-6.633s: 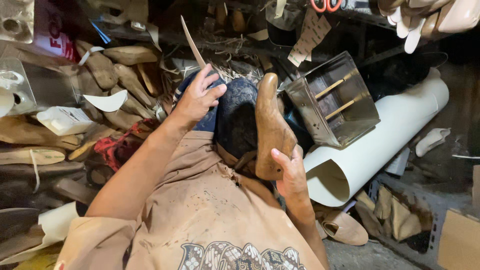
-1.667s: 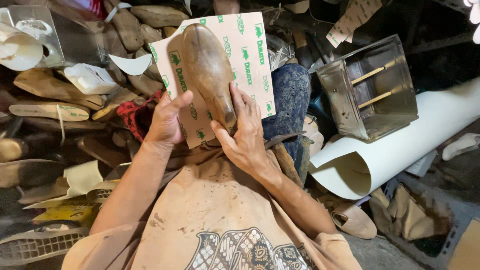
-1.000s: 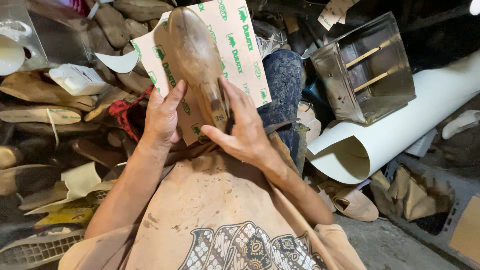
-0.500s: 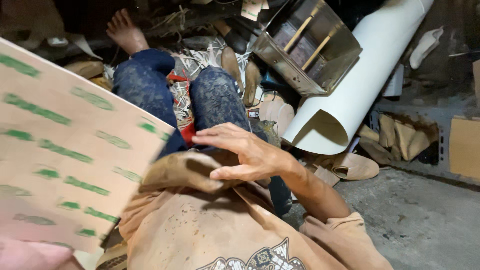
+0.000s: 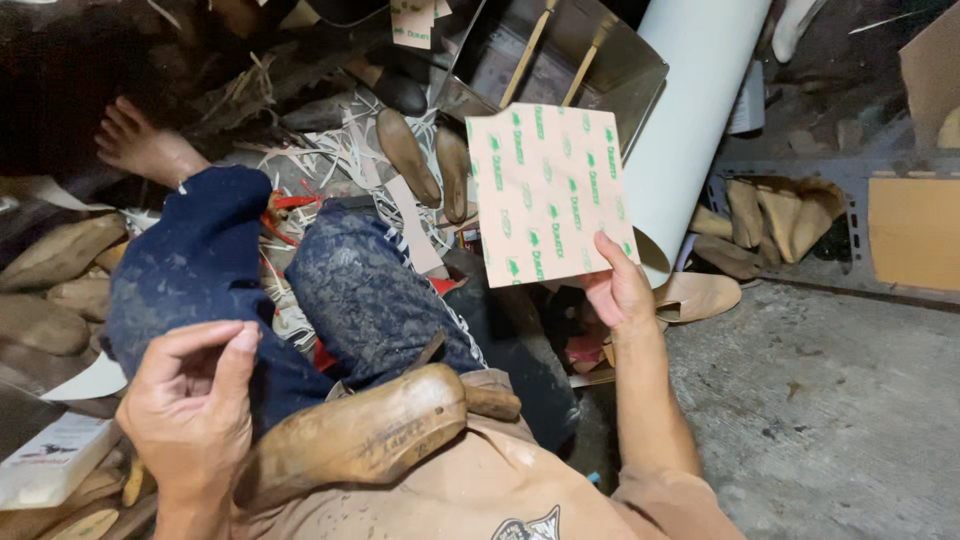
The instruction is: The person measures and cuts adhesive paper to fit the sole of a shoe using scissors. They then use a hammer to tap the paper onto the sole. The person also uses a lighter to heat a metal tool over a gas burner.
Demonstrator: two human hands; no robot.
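In the head view, on the person's lap, a wooden shoe last (image 5: 375, 430) lies on its side across the tan shirt, toe toward the left hand (image 5: 190, 400) and heel toward the knee in dark patterned trousers; half a second earlier the right hand rested flat on this last and the left hand held the sheet close to the camera at the lower left, whereas now the sheet has passed to the right hand (image 5: 620, 290), which holds it up and away over the clutter; the right-hand fingers are closed on the lower right corner of the tan card sheet (image 5: 550, 190), thumb on the near face; the left hand is empty, its fingers loosely curled and half open, just beside the toe of the last, and whether it touches the last cannot be told; the sheet is roughly square, beige, printed with rows of small green marks; behind it stand a grey metal box (image 5: 555, 60) with 2 wooden bars and a large white roll (image 5: 690, 110); at the lower left lies a white flat packet (image 5: 50, 460) with a small red and dark print; at the right edge sits a plain brown cardboard box (image 5: 915, 230).
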